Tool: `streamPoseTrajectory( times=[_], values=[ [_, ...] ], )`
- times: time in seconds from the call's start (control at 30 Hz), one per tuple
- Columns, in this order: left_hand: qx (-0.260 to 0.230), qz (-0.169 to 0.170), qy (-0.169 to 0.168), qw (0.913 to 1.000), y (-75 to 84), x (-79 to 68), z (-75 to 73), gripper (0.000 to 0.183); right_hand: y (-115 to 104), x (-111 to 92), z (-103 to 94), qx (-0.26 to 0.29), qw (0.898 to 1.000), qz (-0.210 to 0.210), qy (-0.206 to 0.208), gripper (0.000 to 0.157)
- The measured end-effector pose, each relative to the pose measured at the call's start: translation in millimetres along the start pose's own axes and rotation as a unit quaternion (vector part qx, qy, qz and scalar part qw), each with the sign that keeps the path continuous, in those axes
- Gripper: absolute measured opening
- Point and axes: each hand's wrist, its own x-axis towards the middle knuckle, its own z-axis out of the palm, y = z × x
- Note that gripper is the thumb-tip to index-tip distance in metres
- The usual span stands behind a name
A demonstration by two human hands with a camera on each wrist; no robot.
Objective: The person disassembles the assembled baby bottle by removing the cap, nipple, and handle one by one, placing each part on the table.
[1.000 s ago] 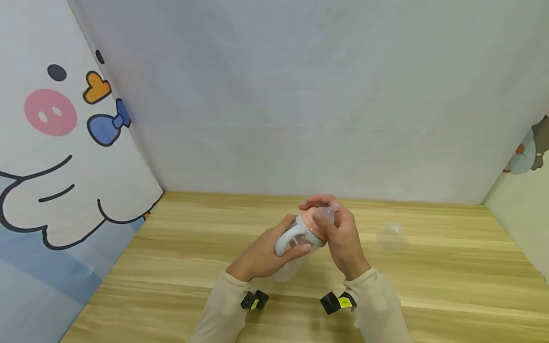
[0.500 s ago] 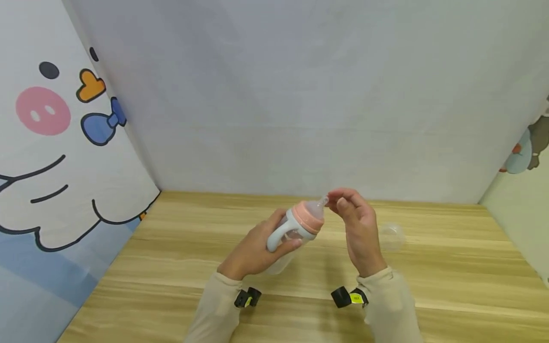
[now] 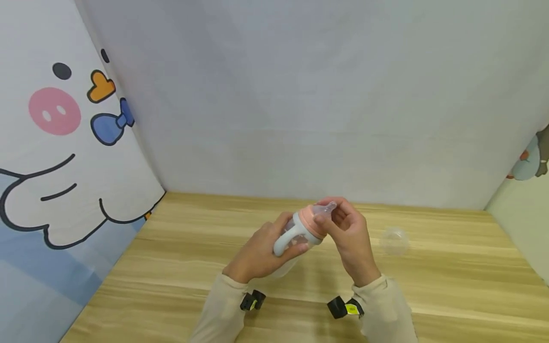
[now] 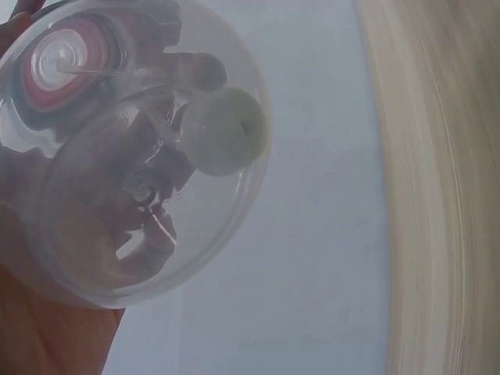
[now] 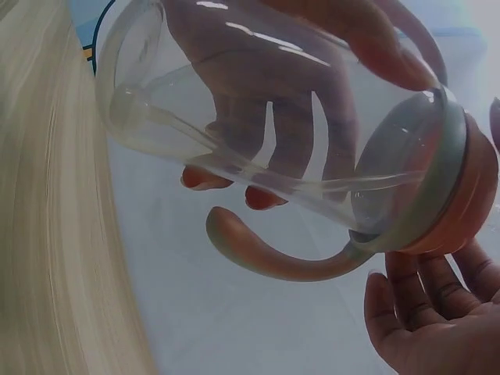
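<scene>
In the head view my left hand (image 3: 265, 247) grips a clear baby bottle (image 5: 266, 109) round its body, tilted with the teat (image 3: 327, 208) toward the upper right. Pale blue-grey handles (image 3: 285, 239) and a pink collar (image 3: 310, 220) sit at its neck. My right hand (image 3: 352, 243) holds the collar, thumb on the near side and fingers behind. In the right wrist view a straw (image 5: 328, 186) with a weighted end (image 5: 129, 108) runs inside the bottle. The left wrist view looks at the bottle's base (image 4: 180, 266), with the left hand's fingers seen through it.
A clear dome-shaped cap (image 3: 394, 241) lies on the wooden table (image 3: 450, 286) right of my hands. Behind stands a pale cloth wall (image 3: 300, 95); a cartoon-printed sheet (image 3: 141, 176) borders the left side. Both wrists wear small black cameras.
My right hand was at the collar, moved off to the right of the teat half a second ago, and is back on the collar now. The left hand keeps hold of the bottle.
</scene>
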Motion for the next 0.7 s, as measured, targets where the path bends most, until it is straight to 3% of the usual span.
streamPoseTrajectory(
  times=[0.33,0.7],
  values=[
    [-0.01,0.009,-0.011,0.9999,0.3,1.9,0.9,0.043,0.2,-2.1,-6.7,0.01,0.999,-0.005,-0.04,0.025],
    [0.0,-0.004,-0.007,1.0,2.2,-0.8,0.4,0.043,2.6,0.1,-12.7,0.061,0.991,-0.037,-0.116,0.03]
  ],
)
